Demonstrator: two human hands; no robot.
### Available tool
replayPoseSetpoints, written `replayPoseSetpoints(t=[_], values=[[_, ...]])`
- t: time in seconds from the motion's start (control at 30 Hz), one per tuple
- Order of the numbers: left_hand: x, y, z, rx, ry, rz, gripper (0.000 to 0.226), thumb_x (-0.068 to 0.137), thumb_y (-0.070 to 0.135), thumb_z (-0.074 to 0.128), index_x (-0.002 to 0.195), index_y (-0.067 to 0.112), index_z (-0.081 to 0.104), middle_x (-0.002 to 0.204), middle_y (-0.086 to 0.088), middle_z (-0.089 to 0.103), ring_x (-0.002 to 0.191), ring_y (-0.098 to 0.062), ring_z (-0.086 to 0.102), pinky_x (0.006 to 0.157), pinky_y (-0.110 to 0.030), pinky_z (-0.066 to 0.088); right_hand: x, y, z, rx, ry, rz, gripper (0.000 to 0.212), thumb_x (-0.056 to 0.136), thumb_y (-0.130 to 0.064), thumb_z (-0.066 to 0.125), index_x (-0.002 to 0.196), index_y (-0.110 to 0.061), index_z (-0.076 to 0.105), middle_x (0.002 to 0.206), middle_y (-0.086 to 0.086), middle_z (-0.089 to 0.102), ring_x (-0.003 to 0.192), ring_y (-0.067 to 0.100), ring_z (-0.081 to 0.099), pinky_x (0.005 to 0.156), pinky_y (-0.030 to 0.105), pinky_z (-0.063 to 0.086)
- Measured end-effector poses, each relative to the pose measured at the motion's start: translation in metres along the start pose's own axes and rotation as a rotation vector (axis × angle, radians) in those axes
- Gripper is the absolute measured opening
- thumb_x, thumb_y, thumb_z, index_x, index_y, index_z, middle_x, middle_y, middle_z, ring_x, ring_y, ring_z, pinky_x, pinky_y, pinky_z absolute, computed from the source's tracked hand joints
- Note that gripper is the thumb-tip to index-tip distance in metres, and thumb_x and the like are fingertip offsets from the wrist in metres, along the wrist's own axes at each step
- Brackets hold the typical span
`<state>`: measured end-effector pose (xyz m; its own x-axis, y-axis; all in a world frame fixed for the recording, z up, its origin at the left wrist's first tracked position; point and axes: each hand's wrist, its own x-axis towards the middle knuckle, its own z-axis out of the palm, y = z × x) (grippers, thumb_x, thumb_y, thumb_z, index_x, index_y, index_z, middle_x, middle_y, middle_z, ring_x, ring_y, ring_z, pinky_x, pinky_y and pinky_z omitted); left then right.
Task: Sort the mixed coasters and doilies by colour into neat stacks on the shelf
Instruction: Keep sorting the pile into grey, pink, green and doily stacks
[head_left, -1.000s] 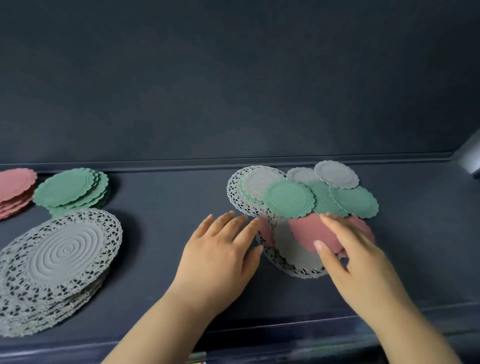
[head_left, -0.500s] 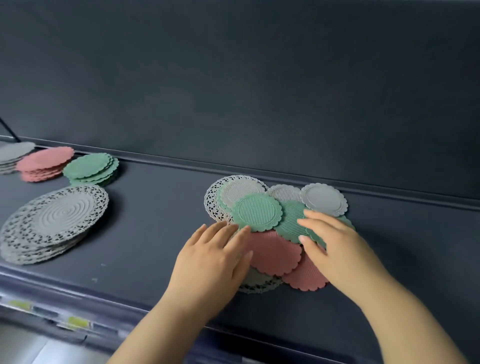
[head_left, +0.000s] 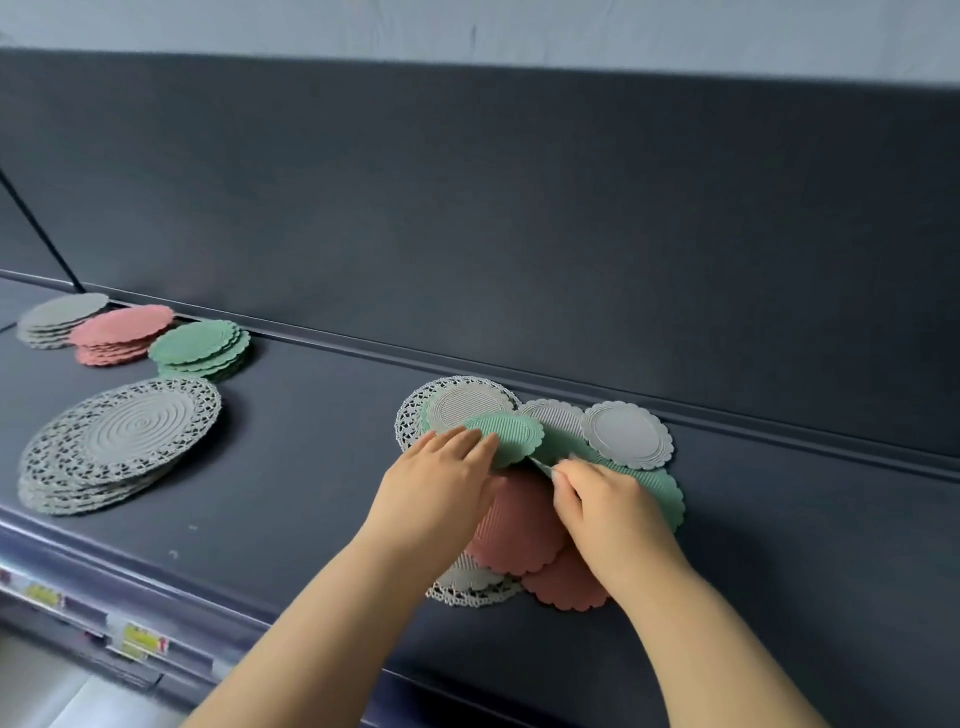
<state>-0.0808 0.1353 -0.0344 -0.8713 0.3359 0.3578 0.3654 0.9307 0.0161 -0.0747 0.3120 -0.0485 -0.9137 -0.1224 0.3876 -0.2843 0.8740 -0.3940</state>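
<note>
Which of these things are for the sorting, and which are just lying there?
For the job: mixed pile, lifted green coaster, pinched green coaster, grey stack, pink stack, green stack, lace doily stack, shelf.
Just there: price labels, thin black rod.

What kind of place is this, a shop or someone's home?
Probably a shop: the long dark shelf has what look like price labels along its front rail, and many matching coasters sit in a green stack and a pink stack, like stock.
</note>
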Motion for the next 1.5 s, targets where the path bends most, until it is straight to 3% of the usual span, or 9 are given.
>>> replayPoseSetpoints(t=[0.07, 0.13, 0.27, 0.43, 0.57, 0.73, 0.93, 1.27, 1.5], values=[[0.007, 0.002, 0.004, -0.052, -0.086, 0.014, 0.036, 0.083, 0.037, 0.067, 0.11, 0.013, 0.067, 0.108, 0.001, 0.068, 0.104, -0.019, 0.064, 0.097, -0.038, 0.045, -0.001, 0.004, -0.001, 0.021, 0.025, 0.055, 0.016, 0.083, -0.015, 0.055, 0.069, -0.01, 0.061, 0.056, -0.001, 0.055, 0.05, 0.024, 0.052, 0.044, 0.024, 0.03], [0.01, 0.001, 0.007, -0.109, -0.145, -0.01, 0.036, 0.093, 0.036, 0.054, 0.122, 0.016, 0.06, 0.122, 0.005, 0.061, 0.115, -0.018, 0.057, 0.105, -0.036, 0.036, -0.002, 0.007, -0.003, 0.055, 0.047, 0.085, 0.011, 0.081, -0.007, 0.058, 0.071, -0.008, 0.06, 0.054, -0.002, 0.046, 0.05, 0.022, 0.043, 0.047, 0.026, 0.029], [0.008, 0.003, 0.005, -0.138, -0.066, -0.076, 0.024, 0.091, 0.023, 0.048, 0.101, 0.017, 0.069, 0.098, 0.008, 0.07, 0.082, -0.02, 0.068, 0.06, -0.03, 0.055, -0.002, 0.004, -0.004, 0.123, 0.011, 0.136, 0.006, 0.08, -0.006, 0.056, 0.084, -0.006, 0.061, 0.066, 0.0, 0.051, 0.062, 0.023, 0.046, 0.054, 0.029, 0.033], [0.003, 0.0, 0.005, -0.122, 0.054, -0.033, 0.021, 0.079, 0.013, 0.059, 0.094, 0.018, 0.072, 0.092, 0.007, 0.072, 0.081, -0.015, 0.07, 0.052, -0.027, 0.056, -0.006, 0.004, -0.001, 0.131, -0.024, 0.106, 0.014, 0.079, -0.013, 0.055, 0.092, -0.012, 0.06, 0.092, 0.005, 0.068, 0.081, 0.027, 0.061, 0.066, 0.037, 0.051], [-0.009, -0.006, -0.001, -0.164, 0.089, -0.064, 0.053, 0.059, -0.006, 0.08, 0.106, 0.019, 0.072, 0.104, 0.006, 0.071, 0.091, -0.015, 0.07, 0.065, -0.03, 0.057, -0.005, 0.005, -0.007, 0.158, 0.154, 0.063, 0.013, 0.078, -0.014, 0.052, 0.086, -0.011, 0.062, 0.063, 0.004, 0.065, 0.051, 0.023, 0.058, 0.045, 0.023, 0.04], [-0.029, -0.029, -0.02, -0.153, 0.173, -0.154, 0.056, 0.059, -0.01, 0.079, 0.108, 0.017, 0.072, 0.107, 0.003, 0.071, 0.087, -0.018, 0.071, 0.064, -0.034, 0.056, -0.005, -0.004, -0.02, 0.183, 0.313, 0.035, 0.006, 0.081, -0.007, 0.057, 0.086, -0.008, 0.06, 0.048, -0.002, 0.05, 0.039, 0.008, 0.037, 0.042, 0.018, 0.027], [-0.04, -0.055, -0.041, -0.169, 0.267, -0.166, 0.033, 0.076, 0.007, 0.056, 0.104, 0.015, 0.072, 0.097, 0.002, 0.072, 0.079, -0.021, 0.07, 0.059, -0.033, 0.055, 0.0, -0.033, -0.026, 0.277, 0.325, 0.011, 0.01, 0.085, -0.012, 0.053, 0.09, -0.008, 0.061, 0.066, -0.014, 0.053, 0.065, -0.024, 0.046, 0.058, -0.007, 0.028], [-0.072, -0.151, -0.06, -0.394, 0.27, -0.212, 0.027, 0.084, 0.026, 0.053, 0.104, 0.026, 0.072, 0.091, 0.01, 0.072, 0.069, -0.009, 0.065, 0.06, -0.02, 0.05, 0.018, -0.133, 0.021, 0.351, 0.298, -0.002, 0.009, 0.088, -0.007, 0.055, 0.094, -0.012, 0.06, 0.081, -0.03, 0.049, 0.077, -0.026, 0.048, 0.063, -0.005, 0.032], [-0.112, -0.255, -0.078, -0.319, 0.351, -0.084, 0.034, 0.085, 0.029, 0.044, 0.1, 0.022, 0.074, 0.093, 0.011, 0.072, 0.068, -0.015, 0.067, 0.049, -0.026, 0.053, 0.028, -0.229, 0.087, 0.353, 0.315, -0.023, 0.018, 0.088, -0.018, 0.047, 0.097, -0.013, 0.061, 0.098, -0.017, 0.063, 0.08, -0.029, 0.045, 0.07, -0.006, 0.031]])
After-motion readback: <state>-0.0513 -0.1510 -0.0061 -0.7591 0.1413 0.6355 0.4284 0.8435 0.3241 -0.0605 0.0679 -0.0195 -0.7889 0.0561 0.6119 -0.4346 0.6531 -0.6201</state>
